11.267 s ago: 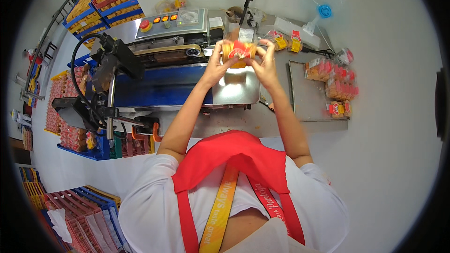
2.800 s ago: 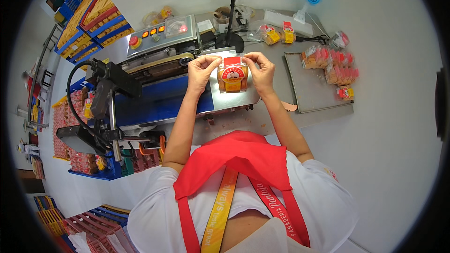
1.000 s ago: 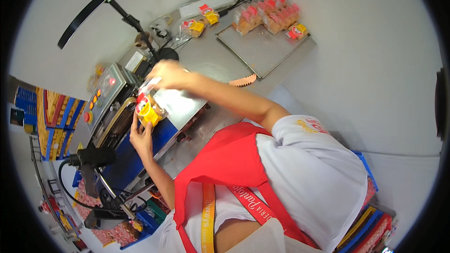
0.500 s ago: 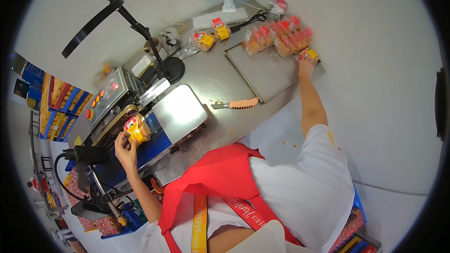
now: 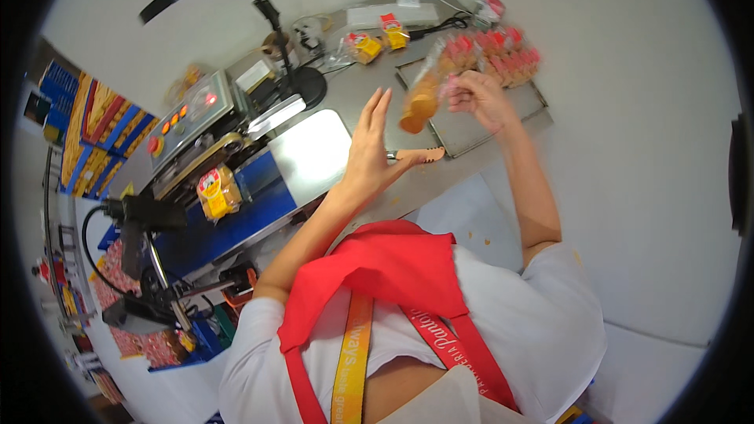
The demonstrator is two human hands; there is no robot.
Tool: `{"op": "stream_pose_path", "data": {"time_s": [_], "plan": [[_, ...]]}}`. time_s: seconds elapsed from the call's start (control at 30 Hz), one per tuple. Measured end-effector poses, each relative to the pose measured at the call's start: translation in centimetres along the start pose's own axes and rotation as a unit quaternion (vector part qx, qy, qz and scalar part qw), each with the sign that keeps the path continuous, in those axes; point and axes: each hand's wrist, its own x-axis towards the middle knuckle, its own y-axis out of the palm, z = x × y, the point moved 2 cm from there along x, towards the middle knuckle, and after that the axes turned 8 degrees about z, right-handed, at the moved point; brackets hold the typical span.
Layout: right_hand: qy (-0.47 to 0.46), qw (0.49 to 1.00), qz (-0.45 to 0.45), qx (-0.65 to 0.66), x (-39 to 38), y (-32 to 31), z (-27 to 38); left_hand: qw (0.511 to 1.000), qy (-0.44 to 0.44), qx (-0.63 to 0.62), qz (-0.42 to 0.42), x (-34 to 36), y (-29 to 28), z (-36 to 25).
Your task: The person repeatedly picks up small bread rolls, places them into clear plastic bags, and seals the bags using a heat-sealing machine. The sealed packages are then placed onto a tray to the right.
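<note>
My right hand [image 5: 481, 102] is closed on the pinkish gathered end of a clear bag of golden buns [image 5: 424, 102], blurred by motion, above the metal tray [image 5: 459, 141]. Fingers stretched and apart, my left hand [image 5: 371, 145] holds nothing and hovers by the steel plate [image 5: 314, 153] of the machine. Behind that hand, a knife with an orange handle [image 5: 424, 155] is partly hidden. A bun pack with a yellow and red label [image 5: 218, 192] lies on the machine's blue belt [image 5: 259, 188], away from both hands.
Several pink-topped bun bags [image 5: 510, 63] crowd the tray's far side. Two labelled packs [image 5: 378, 39] lie at the back of the steel table. A black lamp stand [image 5: 302, 86] rises beside the machine's control panel [image 5: 192, 118]. A black device on an arm [image 5: 145, 212] juts out at left.
My left hand has left the pack on the belt and moved right. My right hand has come leftward from the tray corner and now grips a bag of buns. The labelled pack there is gone from view.
</note>
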Motion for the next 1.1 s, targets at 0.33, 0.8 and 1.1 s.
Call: {"op": "stream_pose_path", "data": {"time_s": [0.33, 0.8, 1.1], "plan": [[-0.172, 0.985, 0.019, -0.007, 2.6, 12.2, 0.3, 0.79, -0.15, -0.592, -0.058, 0.5, -6.9, 8.1], [-0.264, 0.951, 0.104, -0.12, 7.5, 19.2, -13.6, 0.948, -0.047, -0.255, -0.185, -6.0, -11.2, 15.4], [-0.278, 0.931, 0.007, -0.235, 5.1, 20.3, -10.0, 0.95, -0.072, -0.071, -0.295, -6.7, -10.2, 11.9]]}}
